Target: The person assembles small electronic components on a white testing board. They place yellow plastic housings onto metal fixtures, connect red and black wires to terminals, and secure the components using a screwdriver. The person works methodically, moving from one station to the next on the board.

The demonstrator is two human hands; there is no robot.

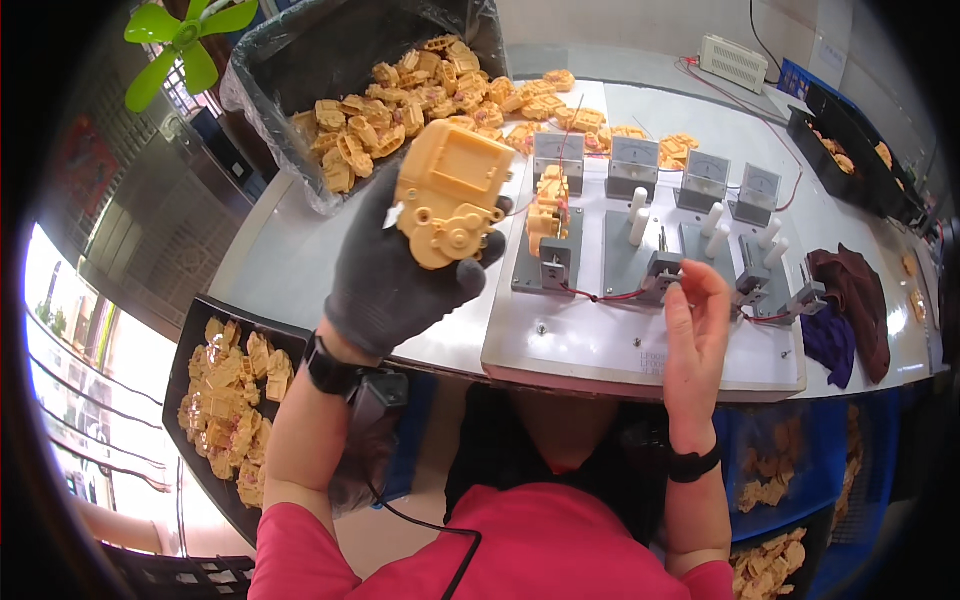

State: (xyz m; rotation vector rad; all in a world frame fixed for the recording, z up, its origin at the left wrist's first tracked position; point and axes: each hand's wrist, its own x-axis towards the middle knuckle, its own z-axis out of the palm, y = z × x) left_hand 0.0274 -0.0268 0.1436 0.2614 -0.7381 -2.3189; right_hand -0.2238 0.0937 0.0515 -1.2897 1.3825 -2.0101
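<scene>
Left hand (400,275), gloved, grips yellow gearbox (450,190) raised, gears facing the eye | right hand (695,320) bare, fingers loosely curled at test jig (640,340) clamp.

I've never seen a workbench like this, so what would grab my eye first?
Most striking is the yellow plastic gearbox held up mid-picture by the gloved left hand. The bare right hand touches a clamp on the white test board, and a heap of yellow parts fills the bag-lined bin behind.
</scene>
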